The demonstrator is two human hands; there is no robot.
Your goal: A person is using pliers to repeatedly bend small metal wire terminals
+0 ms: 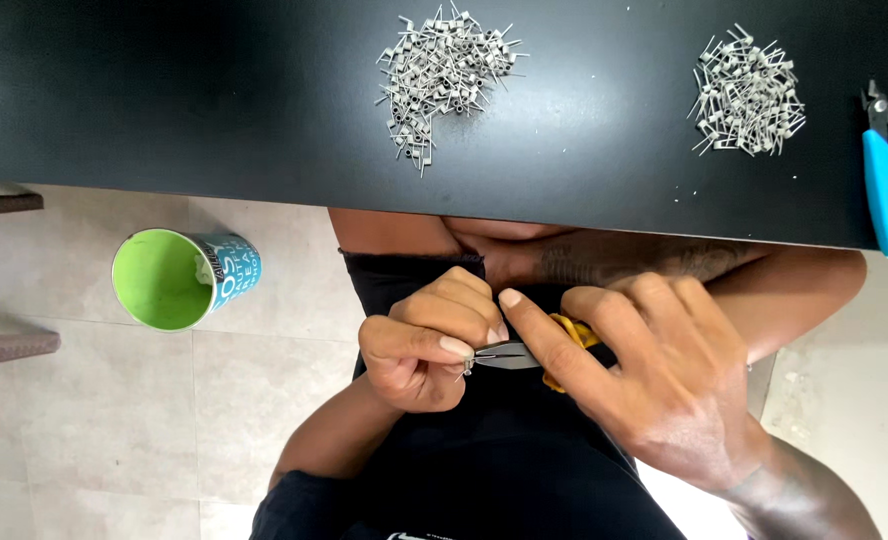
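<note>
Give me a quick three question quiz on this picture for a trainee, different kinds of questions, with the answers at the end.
1. True or false: the blue-handled cutters lie on the black tabletop, touched by neither hand.
2. Multiple choice: the right hand holds a) a green paper cup, b) yellow-handled metal pliers, c) a screwdriver.
3. How many heaps of small grey wire coils lie on the tabletop?

Key
1. True.
2. b; the plier tips reach the left hand, whose fingertips pinch something too small to make out. The green-lined paper cup stands on the tiled floor.
3. Two: the left heap of coils and the right heap of coils.
</note>
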